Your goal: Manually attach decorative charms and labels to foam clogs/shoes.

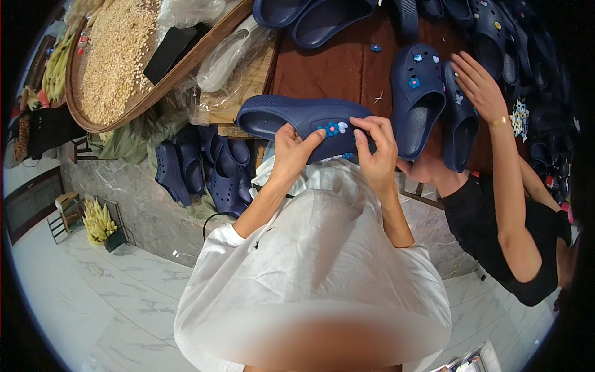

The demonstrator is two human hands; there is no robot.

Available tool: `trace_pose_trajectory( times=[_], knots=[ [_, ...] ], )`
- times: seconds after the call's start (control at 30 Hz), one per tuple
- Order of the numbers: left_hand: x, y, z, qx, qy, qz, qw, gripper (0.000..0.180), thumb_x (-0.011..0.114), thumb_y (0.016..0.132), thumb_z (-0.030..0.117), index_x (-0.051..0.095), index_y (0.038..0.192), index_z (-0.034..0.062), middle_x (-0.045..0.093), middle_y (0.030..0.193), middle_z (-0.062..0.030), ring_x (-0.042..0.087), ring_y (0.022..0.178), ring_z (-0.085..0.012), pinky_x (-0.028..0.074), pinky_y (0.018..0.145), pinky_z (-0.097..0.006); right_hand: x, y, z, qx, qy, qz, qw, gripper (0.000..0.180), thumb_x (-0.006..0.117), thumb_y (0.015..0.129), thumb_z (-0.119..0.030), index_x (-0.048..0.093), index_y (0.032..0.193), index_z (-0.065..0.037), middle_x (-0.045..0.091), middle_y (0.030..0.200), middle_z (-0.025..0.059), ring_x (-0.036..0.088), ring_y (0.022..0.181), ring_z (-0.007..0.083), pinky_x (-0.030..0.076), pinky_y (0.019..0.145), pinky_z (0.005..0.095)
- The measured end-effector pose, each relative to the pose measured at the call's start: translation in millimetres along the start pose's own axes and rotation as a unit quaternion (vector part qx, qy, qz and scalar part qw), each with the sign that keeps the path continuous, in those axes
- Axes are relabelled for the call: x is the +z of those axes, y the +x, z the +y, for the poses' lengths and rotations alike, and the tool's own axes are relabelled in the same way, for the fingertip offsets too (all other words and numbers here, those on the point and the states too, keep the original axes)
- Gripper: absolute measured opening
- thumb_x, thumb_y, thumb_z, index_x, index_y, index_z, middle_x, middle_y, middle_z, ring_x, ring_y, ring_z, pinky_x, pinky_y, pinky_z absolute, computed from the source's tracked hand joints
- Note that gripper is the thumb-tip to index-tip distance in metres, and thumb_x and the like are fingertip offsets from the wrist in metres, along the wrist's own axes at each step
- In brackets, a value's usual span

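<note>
Two hands on a navy clog (291, 118), left hand (291, 152) gripping its side, right hand (375, 146) pinching a small charm (342, 127).

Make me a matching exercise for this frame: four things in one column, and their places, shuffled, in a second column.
Things:
1. navy foam clog with flower charms
2. round woven tray of pale grain
3. yellow banana bunch
4. co-worker's hand with a gold bracelet

Places:
A. low on the floor at the left
B. upper left, on the table edge
C. held between the left hand and right hand
D. resting on a navy clog on the brown tabletop

Pairs: 1-C, 2-B, 3-A, 4-D
</note>
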State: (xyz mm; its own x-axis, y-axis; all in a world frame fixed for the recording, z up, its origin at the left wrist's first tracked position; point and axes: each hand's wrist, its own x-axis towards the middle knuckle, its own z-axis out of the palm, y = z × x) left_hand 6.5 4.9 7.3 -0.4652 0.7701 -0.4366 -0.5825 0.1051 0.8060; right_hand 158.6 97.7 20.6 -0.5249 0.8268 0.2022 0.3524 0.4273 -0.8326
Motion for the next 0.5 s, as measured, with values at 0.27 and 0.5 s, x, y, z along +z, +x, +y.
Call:
trace_pose_trajectory(
  times=[0.27, 0.5],
  knots=[
    [2, -6, 1, 0.01, 0.022, -0.006, 1.0, 0.028, 0.065, 0.087, -0.003, 0.058, 0.114, -0.0076, 0.068, 0.109, -0.012, 0.066, 0.097, -0.0154, 0.054, 0.087, -0.029, 6, 1, -9, -0.05, -0.013, -0.032, 0.998, 0.023, 0.073, 0.081, -0.01, 0.072, 0.104, -0.008, 0.06, 0.102, 0.0085, 0.057, 0.096, 0.0272, 0.046, 0.084, 0.0373],
    [-13, -2, -4, -0.015, -0.005, -0.023, 1.0, 0.024, 0.067, 0.09, 0.005, 0.06, 0.111, -0.0049, 0.069, 0.107, -0.0106, 0.066, 0.094, -0.0138, 0.054, 0.084, -0.027, 14, 10, -10, -0.121, -0.041, -0.09, 0.988, 0.028, 0.076, 0.078, -0.016, 0.071, 0.105, -0.01, 0.059, 0.103, 0.0067, 0.055, 0.097, 0.0269, 0.044, 0.084, 0.039]
  ],
)
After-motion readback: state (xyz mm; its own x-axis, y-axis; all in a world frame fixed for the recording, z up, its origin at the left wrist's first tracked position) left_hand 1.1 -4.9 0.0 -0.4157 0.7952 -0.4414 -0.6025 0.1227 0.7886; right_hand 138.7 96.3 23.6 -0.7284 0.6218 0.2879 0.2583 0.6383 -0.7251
